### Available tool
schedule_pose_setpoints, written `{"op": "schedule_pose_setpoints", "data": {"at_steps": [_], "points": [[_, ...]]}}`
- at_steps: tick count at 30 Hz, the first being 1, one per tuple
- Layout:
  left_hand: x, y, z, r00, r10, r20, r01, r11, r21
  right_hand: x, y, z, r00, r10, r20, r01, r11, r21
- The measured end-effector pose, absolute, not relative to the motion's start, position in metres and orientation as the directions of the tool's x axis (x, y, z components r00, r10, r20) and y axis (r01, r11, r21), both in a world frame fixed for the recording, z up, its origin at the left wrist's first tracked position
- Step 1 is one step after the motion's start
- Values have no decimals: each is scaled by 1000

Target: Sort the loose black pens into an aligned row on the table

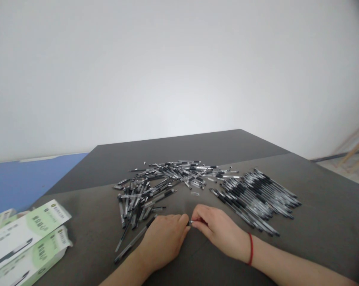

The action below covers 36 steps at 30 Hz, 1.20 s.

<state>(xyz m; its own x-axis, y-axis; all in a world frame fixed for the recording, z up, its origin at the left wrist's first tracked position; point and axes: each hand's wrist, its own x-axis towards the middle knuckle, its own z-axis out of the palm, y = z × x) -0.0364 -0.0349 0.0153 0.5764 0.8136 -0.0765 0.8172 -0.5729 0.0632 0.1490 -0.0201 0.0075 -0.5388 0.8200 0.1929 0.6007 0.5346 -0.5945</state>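
Observation:
My left hand (166, 237) is closed, its fingers curled round a pen that is mostly hidden in the palm. Only a short dark and silvery end of that pen (189, 223) shows between my hands. Thumb and fingers of my right hand (217, 228) pinch at this end; what exactly they hold is too small to make out. Beside the left wrist a clear-barrelled pen with a black grip (132, 244) lies slanting on the table. Loose pens (139, 194) are piled just beyond the left hand. Past the right hand, pens in slanting rows (257, 194) lie side by side.
The dark table (316, 214) carries another heap of pens (182, 172) farther back, with small clear pieces (195, 194) near it. White and green pen boxes (33, 230) are stacked at the left edge. Behind the table rises a white wall (173, 71).

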Motion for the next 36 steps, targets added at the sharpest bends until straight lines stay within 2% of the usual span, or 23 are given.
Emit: {"op": "schedule_pose_setpoints", "data": {"at_steps": [11,24,28,36], "points": [[-37,-34,13,591,805,-54,806,-589,47,149,-21,12,-630,744,223,629,657,-416],[-38,-32,10,589,806,-60,807,-590,7,151,-18,9,-626,753,202,587,626,-513],[-39,-32,10,571,819,-57,821,-570,40,151,-17,12,-630,740,236,591,654,-472],[-43,-31,12,469,882,55,856,-469,219,155,-14,15,-612,759,222,636,640,-431]]}}
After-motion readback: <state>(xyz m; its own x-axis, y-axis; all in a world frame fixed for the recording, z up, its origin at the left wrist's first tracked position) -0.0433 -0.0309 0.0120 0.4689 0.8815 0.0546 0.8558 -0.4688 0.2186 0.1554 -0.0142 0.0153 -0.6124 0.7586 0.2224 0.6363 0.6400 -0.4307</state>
